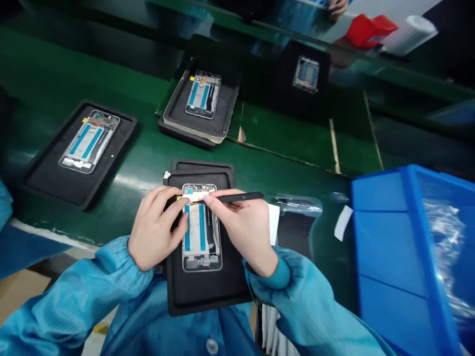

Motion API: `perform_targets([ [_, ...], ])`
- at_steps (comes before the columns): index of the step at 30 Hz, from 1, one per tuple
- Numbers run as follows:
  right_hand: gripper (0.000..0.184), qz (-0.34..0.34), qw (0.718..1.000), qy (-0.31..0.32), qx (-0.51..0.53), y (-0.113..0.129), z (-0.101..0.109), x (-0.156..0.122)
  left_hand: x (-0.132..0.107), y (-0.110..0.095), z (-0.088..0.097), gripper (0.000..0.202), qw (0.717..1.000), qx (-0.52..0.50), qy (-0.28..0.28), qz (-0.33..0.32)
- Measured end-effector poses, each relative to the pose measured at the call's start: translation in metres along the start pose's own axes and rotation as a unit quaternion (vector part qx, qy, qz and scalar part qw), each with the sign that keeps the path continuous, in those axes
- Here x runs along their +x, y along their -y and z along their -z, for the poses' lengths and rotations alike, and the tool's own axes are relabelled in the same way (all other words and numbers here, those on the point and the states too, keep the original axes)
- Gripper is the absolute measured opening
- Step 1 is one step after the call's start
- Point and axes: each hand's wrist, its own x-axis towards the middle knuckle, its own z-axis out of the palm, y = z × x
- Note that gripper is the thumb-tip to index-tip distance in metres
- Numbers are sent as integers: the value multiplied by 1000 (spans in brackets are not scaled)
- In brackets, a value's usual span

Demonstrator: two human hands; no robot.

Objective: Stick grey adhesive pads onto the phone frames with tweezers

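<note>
Green bench (304,175); tray (233,279) holds phone (195,230), apparently.

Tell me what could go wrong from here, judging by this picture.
Slip: the right hand holds a black tool at the upper end of the open phone, so a slip might scratch exposed parts there.
Crowding: the left hand has its fingertips at that same end, so the two hands could bump each other.
Tipping: the tray seems to reach past the bench's near edge, so a knock might tip it.
</note>
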Motion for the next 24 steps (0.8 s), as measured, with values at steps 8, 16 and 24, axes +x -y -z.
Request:
perform_targets([
  [8,14,8,1000,1,-15,-2,-2,1,0,1,-1,29,1000,-1,8,6],
  [16,13,16,1000,0,-20,-3,-2,0,0,0,-1,29,1000,1,11,5],
  [24,11,20,999,-4,-29,-3,-2,-1,0,1,-1,30,1000,0,10,4],
])
